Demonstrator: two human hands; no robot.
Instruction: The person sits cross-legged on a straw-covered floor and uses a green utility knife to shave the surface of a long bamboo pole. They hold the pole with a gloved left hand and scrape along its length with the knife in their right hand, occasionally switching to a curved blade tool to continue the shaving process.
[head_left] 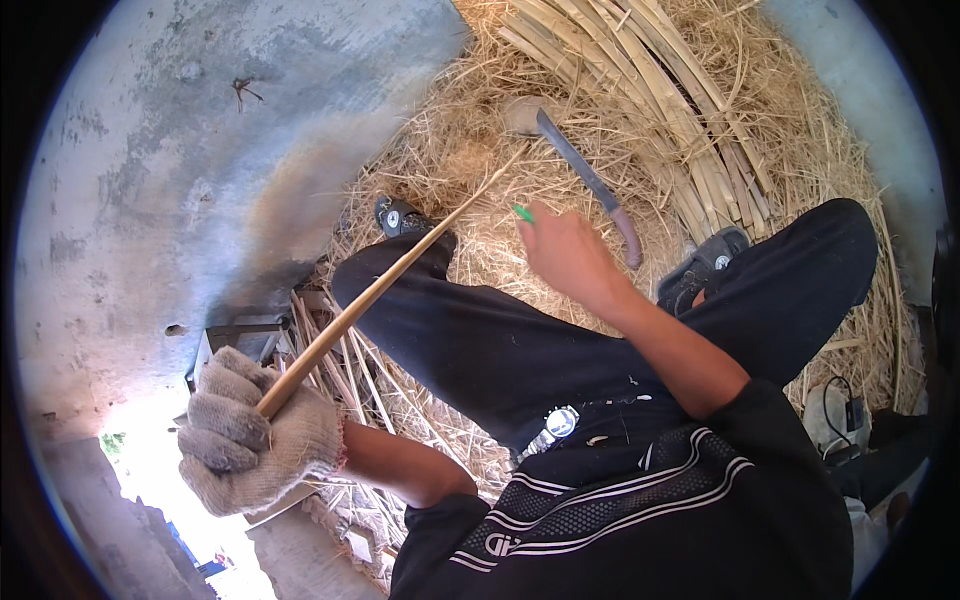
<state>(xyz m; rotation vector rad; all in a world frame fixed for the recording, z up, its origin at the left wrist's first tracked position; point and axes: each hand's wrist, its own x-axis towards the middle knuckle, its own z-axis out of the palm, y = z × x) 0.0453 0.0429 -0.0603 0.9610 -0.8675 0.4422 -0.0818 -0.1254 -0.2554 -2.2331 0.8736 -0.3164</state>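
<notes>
My left hand (250, 430), in a worn knitted work glove, is closed around the thick end of a long pale wooden stick (385, 280). The stick slants up and away to the right, narrowing to a thin far tip above the straw. My bare right hand (572, 255) is to the right of the stick's far part, its fingers curled around a small bright green piece (523, 213). Only the end of that green piece shows, so its kind cannot be told. Beyond the right hand a machete (580, 165) with a dark blade and brownish handle lies on the straw.
Split wooden strips (680, 110) lie in a long bundle at the far right, over loose straw and shavings (470, 130). My legs in dark trousers (470, 335) are spread around the work spot. A stained wall (220, 180) stands on the left; thinner strips (375, 385) lie beside my left forearm.
</notes>
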